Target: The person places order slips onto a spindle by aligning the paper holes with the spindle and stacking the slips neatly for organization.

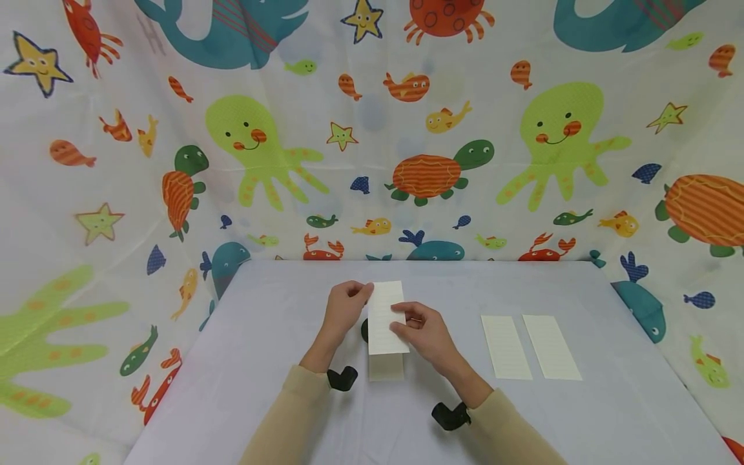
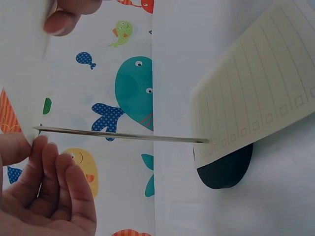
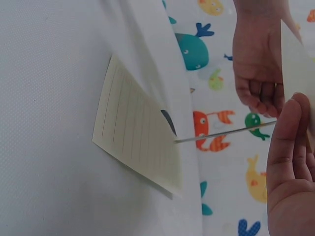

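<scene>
Sea-creature cloth backs and flanks the pale bench. Held sheet, cream and lined, is up over the mid-bench between the two hands. Left hand pinches its upper left edge; right hand grips its right edge, thumb and fingers bent. Below it, a lower sheet lies over a dark base. Farther right, two loose sheets lie flat, a narrow gap between them; a strip of bench separates them from the right hand. Broader room runs from the left hand to the left edge; the far edge sits beyond both hands. Head view hides the slim metal rod; both wrist views show it rising from the lower sheet toward the held one. Cannot tell whether its tip touches. Left wrist view alone shows small printed boxes along the lower sheet's edge.
</scene>
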Motion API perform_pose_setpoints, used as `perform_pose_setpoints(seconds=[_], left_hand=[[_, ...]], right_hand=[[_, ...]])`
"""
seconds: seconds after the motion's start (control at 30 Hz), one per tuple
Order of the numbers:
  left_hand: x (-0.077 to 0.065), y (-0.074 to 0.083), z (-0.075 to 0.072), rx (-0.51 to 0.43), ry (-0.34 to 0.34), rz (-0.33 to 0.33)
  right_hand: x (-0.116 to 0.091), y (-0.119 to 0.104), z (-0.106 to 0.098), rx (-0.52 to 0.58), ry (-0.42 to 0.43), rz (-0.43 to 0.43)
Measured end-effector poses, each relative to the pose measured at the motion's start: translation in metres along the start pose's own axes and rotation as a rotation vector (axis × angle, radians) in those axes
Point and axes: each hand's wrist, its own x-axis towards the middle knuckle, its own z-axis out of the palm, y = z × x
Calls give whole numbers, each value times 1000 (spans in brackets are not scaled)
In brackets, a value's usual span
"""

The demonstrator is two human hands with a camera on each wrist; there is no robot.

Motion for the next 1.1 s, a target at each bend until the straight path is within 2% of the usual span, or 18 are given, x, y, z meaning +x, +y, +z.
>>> perform_pose_setpoints(seconds=[0.6,1.1], left_hand=[[2,-2,1,-6,13,-18],[4,-9,4,-2,-2,-14]], right_hand=[[1,-4,2,-11,-1,38],[0,-4,4,13,7,23]])
